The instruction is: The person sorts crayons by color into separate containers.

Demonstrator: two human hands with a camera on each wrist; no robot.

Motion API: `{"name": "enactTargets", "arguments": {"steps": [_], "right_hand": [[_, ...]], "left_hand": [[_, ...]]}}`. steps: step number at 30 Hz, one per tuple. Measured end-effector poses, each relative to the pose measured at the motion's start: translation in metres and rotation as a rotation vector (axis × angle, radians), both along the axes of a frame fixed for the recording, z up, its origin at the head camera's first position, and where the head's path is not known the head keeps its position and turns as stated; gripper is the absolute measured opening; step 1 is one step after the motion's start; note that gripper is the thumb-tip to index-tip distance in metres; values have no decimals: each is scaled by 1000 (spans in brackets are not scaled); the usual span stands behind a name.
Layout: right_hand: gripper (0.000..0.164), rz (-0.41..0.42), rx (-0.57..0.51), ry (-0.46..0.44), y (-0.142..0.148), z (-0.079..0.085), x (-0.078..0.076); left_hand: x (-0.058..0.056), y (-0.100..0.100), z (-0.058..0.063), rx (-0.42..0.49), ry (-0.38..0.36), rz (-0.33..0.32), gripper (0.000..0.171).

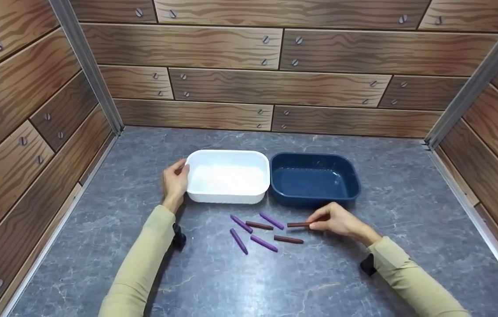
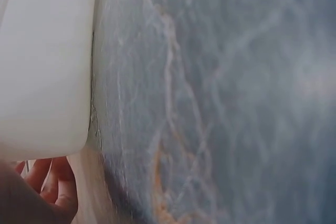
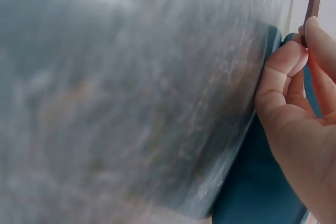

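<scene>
My right hand point(image 1: 337, 221) pinches one end of a brown crayon point(image 1: 297, 224) between thumb and fingertips, just in front of the navy blue dish point(image 1: 315, 199). In the right wrist view that crayon point(image 3: 313, 1) points up from the fingertips. Two more brown crayons point(image 1: 288, 240) lie on the tabletop to the left of this hand, among several purple crayons point(image 1: 264, 243). At the left end of a white dish point(image 1: 227, 199), my left hand point(image 1: 175, 179) holds its side near the rim. Bent fingers point(image 2: 65, 184) show against the dish's end in the left wrist view.
The white and navy dishes stand side by side, with their rims close together, on a grey marbled tabletop point(image 1: 214, 281). Wood-patterned walls point(image 1: 214, 83) enclose the back and both sides, with metal posts point(image 1: 88, 66) at the corners.
</scene>
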State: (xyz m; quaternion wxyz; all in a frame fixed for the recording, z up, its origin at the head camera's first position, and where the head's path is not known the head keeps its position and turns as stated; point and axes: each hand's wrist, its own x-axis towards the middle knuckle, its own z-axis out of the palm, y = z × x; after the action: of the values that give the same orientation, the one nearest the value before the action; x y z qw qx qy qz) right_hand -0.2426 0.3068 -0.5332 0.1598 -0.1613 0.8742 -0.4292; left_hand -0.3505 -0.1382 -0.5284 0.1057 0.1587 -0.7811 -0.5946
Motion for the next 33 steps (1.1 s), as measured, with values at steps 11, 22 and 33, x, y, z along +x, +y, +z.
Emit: {"name": "enactTargets", "arguments": {"steps": [11, 22, 33], "right_hand": [[16, 12, -52, -12, -12, 22, 1], [15, 17, -71, 57, -36, 39, -1], [15, -24, -100, 103, -70, 51, -17]], "left_hand": [[-2, -3, 3, -11, -13, -3, 37], [-1, 0, 1, -9, -7, 9, 35], [-1, 1, -2, -18, -3, 2, 35]]}}
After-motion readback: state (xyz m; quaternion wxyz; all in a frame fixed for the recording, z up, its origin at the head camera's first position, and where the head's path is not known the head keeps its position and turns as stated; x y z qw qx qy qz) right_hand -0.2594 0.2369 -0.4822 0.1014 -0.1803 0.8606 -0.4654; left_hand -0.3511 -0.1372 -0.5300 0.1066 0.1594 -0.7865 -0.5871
